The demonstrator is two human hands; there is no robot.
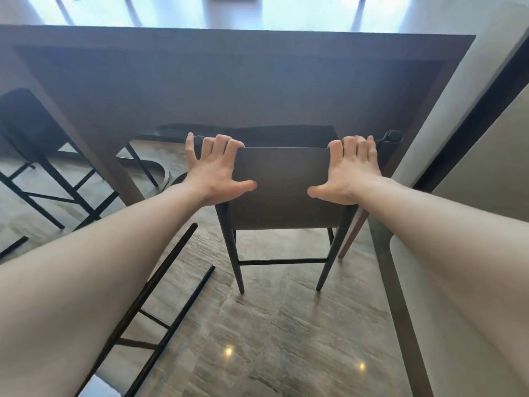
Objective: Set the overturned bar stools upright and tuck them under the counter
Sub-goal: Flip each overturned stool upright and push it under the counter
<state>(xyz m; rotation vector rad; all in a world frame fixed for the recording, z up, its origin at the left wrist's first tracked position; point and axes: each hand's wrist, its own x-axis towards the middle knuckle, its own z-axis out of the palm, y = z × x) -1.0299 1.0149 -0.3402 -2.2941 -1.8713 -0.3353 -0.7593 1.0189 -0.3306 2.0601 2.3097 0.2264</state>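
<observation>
Bright window backlight, floor glare, fisheye edges

floor right of stool (283, 190): clear | left: overturned stool legs (160, 293) block

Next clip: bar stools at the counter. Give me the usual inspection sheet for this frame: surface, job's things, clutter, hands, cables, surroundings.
Surface: polished stone-look floor with light reflections; dark wooden counter ahead.
Job's things: upright stool on its legs, seat partly under the counter; overturned stool lying on the floor at lower left; another stool at far left by the counter, looking tilted.
Clutter: nothing seen.
Hands: left hand and right hand both grip the top edge of the upright stool's backrest, fingers curled over it.
Cables: thin cord with a round black end beside the right hand; purpose unclear.
Surroundings: pale wall at right, bright windows beyond the counter.
</observation>
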